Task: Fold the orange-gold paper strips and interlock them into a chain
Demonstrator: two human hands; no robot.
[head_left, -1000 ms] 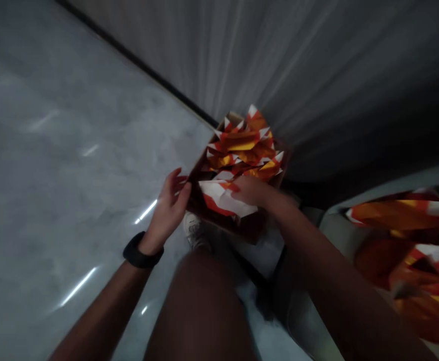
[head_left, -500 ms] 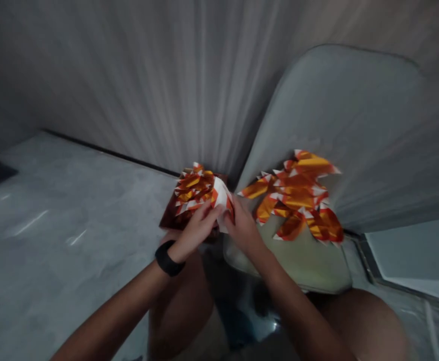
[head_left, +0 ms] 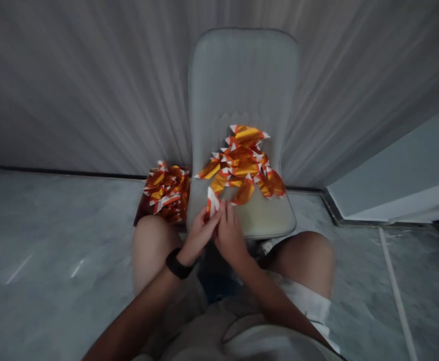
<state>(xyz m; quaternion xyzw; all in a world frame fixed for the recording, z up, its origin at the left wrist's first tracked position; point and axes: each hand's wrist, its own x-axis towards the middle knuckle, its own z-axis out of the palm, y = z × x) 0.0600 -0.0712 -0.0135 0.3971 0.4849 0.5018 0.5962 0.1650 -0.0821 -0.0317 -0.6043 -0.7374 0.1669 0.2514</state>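
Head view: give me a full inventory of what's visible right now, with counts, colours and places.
Chair: one, grey, centre
Foil-like pieces: overlapping, exact count unclear, orange-gold with red and white tips, on the chair
Box: one, dark red, on the floor left of the chair
Heap: uncountable similar pieces, same colours, in the box
Held piece: one, white and red, in the left hand
Wall or curtain: one, grey, behind the chair
Panel: one, pale grey, far right
Floor: one, grey, below
Wristband: one, black, left wrist
Legs: two, bare knees, either side below the chair
Left hand: one, bare, gripping the held piece
Right hand: one, bare, beside it, grip unclear
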